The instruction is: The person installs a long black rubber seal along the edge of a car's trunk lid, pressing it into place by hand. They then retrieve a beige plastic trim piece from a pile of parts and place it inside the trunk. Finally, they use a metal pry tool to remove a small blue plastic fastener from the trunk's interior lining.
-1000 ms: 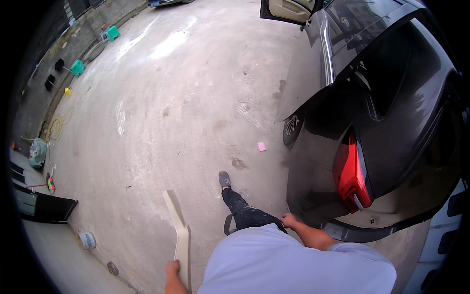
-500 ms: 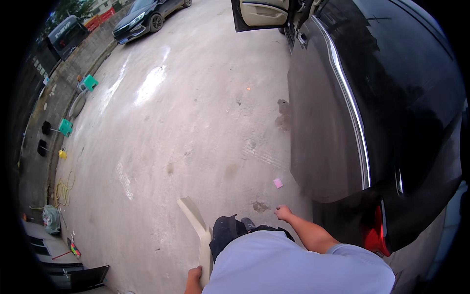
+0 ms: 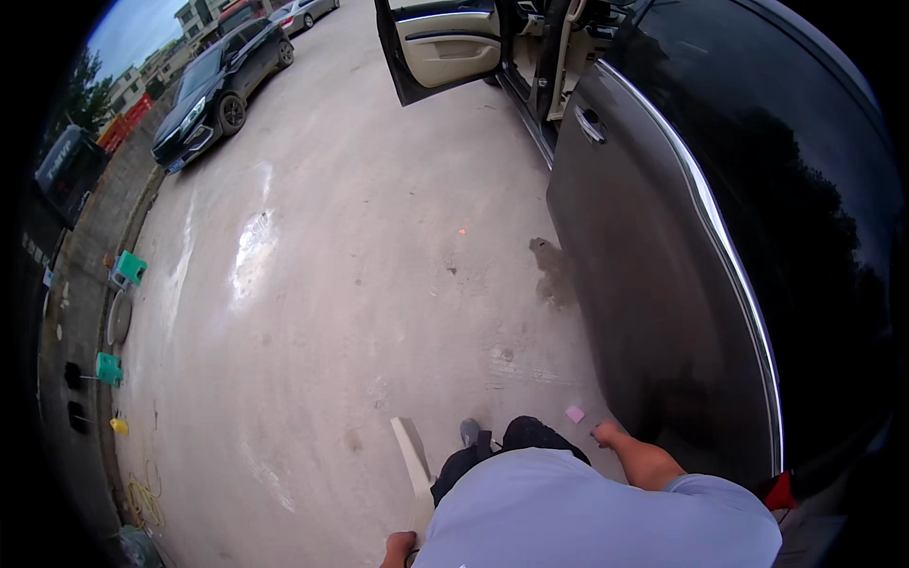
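Note:
At the lower edge my left hand (image 3: pixel 400 544) is closed around a long, bent cream trim piece (image 3: pixel 411 452). The trim piece runs forward along my left leg, above the ground; my body hides part of it. My right hand (image 3: pixel 609 434) hangs beside the dark car (image 3: pixel 653 312), fingers curled and nothing visible in them. A small pink square (image 3: pixel 575 415) lies on the ground just left of that hand.
Ahead, the car's front door (image 3: pixel 450 47) stands open, showing a beige inner panel. Another dark car (image 3: pixel 222 85) is parked at the far left. Along the left wall are green stools (image 3: pixel 133 268), a yellow item (image 3: pixel 119 426) and a coiled yellow hose (image 3: pixel 144 497).
I have moved forward along the car, so its open door is nearer and the pink square is now beside my right hand. The trim piece stays in my left hand.

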`<action>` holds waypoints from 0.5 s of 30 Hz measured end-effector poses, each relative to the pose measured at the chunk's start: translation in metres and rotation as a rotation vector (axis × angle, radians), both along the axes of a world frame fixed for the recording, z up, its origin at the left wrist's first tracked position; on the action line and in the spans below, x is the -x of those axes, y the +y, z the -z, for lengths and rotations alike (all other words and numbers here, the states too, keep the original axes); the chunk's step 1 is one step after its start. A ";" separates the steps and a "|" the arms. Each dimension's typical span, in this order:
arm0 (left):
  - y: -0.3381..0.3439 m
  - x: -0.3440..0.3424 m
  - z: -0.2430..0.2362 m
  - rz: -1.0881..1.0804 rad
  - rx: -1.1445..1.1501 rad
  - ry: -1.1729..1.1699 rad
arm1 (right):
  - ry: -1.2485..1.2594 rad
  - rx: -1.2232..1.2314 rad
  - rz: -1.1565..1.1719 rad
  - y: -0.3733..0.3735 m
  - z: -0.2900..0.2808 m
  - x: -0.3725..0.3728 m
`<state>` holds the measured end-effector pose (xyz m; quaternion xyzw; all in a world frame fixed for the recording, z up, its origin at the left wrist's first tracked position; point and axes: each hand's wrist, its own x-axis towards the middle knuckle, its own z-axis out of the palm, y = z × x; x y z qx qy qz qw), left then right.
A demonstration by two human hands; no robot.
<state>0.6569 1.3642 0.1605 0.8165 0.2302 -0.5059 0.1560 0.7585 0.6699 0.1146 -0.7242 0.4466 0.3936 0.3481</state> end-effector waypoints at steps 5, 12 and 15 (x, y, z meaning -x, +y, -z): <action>0.013 -0.240 -0.017 0.112 -0.220 -0.003 | -0.326 0.170 -0.280 -0.016 0.033 -0.067; -0.059 -0.536 -0.064 0.050 -0.322 -0.256 | -0.080 -0.056 0.106 0.028 0.041 -0.211; -0.108 -0.628 -0.077 0.038 -0.325 -0.299 | -0.018 -0.097 0.171 0.005 0.046 -0.292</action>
